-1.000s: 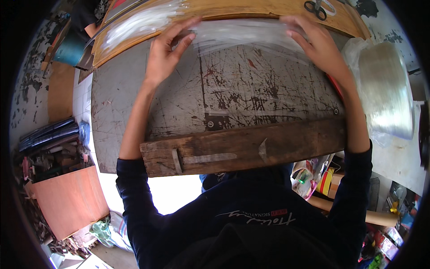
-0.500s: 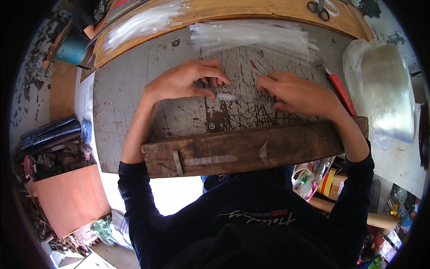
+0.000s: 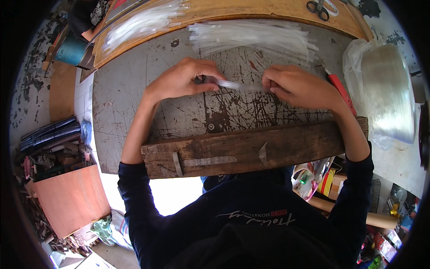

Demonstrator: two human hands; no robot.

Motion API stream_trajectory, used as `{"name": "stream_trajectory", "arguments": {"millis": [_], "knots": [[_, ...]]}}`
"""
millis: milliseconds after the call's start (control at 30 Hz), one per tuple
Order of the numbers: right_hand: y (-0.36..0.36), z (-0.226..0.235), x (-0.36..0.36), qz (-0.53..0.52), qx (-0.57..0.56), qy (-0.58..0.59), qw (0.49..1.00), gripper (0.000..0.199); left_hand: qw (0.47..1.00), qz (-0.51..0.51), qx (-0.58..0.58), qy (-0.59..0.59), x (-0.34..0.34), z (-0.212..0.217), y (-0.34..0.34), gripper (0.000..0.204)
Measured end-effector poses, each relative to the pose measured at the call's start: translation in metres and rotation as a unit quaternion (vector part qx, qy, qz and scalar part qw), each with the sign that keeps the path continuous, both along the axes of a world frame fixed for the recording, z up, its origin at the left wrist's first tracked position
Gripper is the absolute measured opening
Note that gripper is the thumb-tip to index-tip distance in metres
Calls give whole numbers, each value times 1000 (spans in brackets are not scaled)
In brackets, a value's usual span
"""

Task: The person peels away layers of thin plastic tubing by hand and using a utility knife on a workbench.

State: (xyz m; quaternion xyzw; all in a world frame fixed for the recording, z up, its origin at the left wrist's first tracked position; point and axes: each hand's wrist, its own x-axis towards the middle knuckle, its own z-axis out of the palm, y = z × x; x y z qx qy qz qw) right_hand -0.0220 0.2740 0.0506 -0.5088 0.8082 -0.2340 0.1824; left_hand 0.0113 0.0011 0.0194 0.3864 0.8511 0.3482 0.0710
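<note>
clear strips, scratched grey board, dark sleeves

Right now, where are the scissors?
In the head view the scissors lie at the far right of the wooden board, beyond the pile of clear strips, well away from both hands.

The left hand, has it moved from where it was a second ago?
Yes. The left hand has come back from the pile of clear plastic strips toward the worn wooden beam, pinching one strip.
</note>
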Motion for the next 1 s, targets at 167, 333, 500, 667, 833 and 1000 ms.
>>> {"name": "stream_trajectory", "arguments": {"millis": [167, 333, 500, 667, 833, 1000], "knots": [[-2, 1, -2, -4, 38, -8, 999, 10, 1000, 13, -7, -17, 0, 2, -1, 30], [-4, 6, 0, -11, 45, -27, 999, 14, 998, 31, 18, -51, 0, 4, -3, 36], [0, -5, -6, -2, 49, -1, 999, 10, 997, 26, 18, -64, -1, 4, -3, 35], [-2, 0, -4, -13, 45, -14, 999, 6, 997, 30, 20, -73, 1, 7, -2, 29], [-5, 5, -3, -55, 62, -93, 992, 10, 995, 33, 27, -89, 1, 5, -3, 29], [-3, 0, -5, -33, 46, -57, 997, 5, 994, 26, 43, -99, 0, 4, -4, 32]]}}
